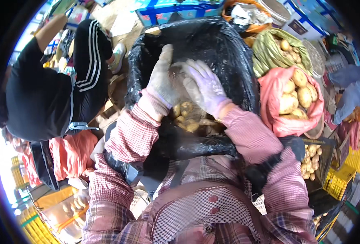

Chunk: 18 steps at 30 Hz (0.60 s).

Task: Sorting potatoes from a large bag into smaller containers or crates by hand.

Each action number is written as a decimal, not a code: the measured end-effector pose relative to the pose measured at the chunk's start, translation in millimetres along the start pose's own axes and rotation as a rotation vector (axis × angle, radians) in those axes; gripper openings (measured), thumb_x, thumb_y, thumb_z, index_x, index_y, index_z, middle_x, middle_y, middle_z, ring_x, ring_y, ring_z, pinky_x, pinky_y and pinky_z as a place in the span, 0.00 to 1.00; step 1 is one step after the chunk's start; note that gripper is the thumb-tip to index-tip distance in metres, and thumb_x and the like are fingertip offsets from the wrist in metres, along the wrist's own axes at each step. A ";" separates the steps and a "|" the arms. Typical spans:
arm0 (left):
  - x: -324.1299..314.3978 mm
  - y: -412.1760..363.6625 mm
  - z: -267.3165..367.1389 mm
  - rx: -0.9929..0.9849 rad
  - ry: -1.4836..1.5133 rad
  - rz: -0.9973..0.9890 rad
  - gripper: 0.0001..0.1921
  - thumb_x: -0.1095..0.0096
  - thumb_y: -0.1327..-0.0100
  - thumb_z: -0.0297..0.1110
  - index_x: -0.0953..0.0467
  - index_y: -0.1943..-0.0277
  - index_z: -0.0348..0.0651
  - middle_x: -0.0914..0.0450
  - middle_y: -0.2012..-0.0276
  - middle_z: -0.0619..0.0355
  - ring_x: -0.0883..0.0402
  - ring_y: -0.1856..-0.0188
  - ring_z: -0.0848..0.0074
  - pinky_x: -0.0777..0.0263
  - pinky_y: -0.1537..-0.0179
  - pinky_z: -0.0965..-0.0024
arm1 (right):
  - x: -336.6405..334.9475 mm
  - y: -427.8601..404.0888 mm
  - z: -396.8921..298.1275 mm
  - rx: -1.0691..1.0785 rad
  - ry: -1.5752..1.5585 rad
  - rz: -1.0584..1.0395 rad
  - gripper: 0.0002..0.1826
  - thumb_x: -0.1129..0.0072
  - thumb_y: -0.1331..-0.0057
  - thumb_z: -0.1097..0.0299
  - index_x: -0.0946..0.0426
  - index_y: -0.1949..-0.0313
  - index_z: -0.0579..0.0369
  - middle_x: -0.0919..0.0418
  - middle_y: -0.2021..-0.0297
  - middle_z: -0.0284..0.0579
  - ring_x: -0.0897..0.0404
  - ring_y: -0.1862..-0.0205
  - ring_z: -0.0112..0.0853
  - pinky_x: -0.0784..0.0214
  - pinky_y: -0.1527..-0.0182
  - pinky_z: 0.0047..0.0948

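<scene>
A box or bin lined with a black plastic bag (244, 55) stands before me, with potatoes (190, 125) at its near end. My left hand (164, 79), in a soiled pale glove, is held over the bin with its fingers towards the far side. Close to its right, my right hand (202, 84) in a whitish-purple glove has its fingers extended. A blur of dust or loose dirt lies between the palms. No potato shows in either hand. Whether the palms touch cannot be told.
Right of the bin stand a pink bag (268, 88) and a green bag (260, 52) of potatoes. A person in black clothes (39, 97) is close on the left. Blue boxes (180, 13) border the far side. Yellow crates (338, 180) stand at the lower right.
</scene>
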<state>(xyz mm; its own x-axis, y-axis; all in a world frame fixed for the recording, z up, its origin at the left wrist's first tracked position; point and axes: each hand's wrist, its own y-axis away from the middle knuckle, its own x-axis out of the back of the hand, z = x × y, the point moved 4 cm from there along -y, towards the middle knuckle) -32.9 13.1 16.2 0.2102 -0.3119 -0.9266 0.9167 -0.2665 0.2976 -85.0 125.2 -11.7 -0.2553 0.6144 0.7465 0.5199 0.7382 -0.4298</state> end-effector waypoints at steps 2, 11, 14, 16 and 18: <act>18.7 18.1 44.6 -0.390 -0.416 0.591 0.30 0.51 0.29 0.59 0.33 0.33 0.49 0.27 0.39 0.52 0.29 0.40 0.57 0.41 0.36 0.45 | -70.2 21.7 39.0 -0.686 0.094 -0.748 0.31 0.56 0.29 0.46 0.31 0.34 0.53 0.28 0.37 0.54 0.34 0.32 0.51 0.43 0.31 0.44; 52.1 42.3 81.5 -0.426 -0.535 0.632 0.28 0.46 0.29 0.50 0.35 0.32 0.45 0.29 0.38 0.52 0.26 0.42 0.64 0.32 0.41 0.58 | -250.2 37.2 61.8 -0.537 0.068 -1.038 0.25 0.47 0.35 0.51 0.24 0.44 0.51 0.23 0.42 0.54 0.25 0.40 0.51 0.32 0.40 0.48; 58.9 46.5 86.5 -0.497 -0.236 0.588 0.29 0.48 0.28 0.50 0.37 0.31 0.44 0.30 0.36 0.51 0.27 0.39 0.63 0.33 0.40 0.58 | -287.1 42.5 64.1 -0.585 0.175 -1.131 0.25 0.44 0.36 0.52 0.24 0.43 0.52 0.22 0.43 0.54 0.24 0.40 0.50 0.32 0.40 0.46; 61.9 53.7 93.4 -0.526 -0.204 0.621 0.29 0.51 0.26 0.50 0.38 0.30 0.44 0.30 0.36 0.51 0.28 0.38 0.63 0.33 0.38 0.58 | -299.3 50.1 64.9 -0.589 0.220 -1.191 0.26 0.42 0.37 0.53 0.25 0.43 0.52 0.22 0.44 0.54 0.24 0.41 0.49 0.32 0.40 0.45; 63.3 58.0 98.5 -0.546 -0.182 0.598 0.29 0.55 0.24 0.51 0.41 0.28 0.44 0.33 0.33 0.48 0.30 0.35 0.61 0.34 0.36 0.59 | -303.2 56.8 65.5 -0.600 0.229 -1.223 0.27 0.40 0.39 0.54 0.26 0.42 0.52 0.22 0.44 0.53 0.24 0.41 0.48 0.32 0.40 0.44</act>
<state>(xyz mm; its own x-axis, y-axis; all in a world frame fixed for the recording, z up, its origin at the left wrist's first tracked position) 0.1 -111.9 -2.5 0.6990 -0.4154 -0.5822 0.7137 0.4569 0.5309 -31.6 -0.9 -295.7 -0.6915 -0.4337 0.5776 0.3472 0.5016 0.7924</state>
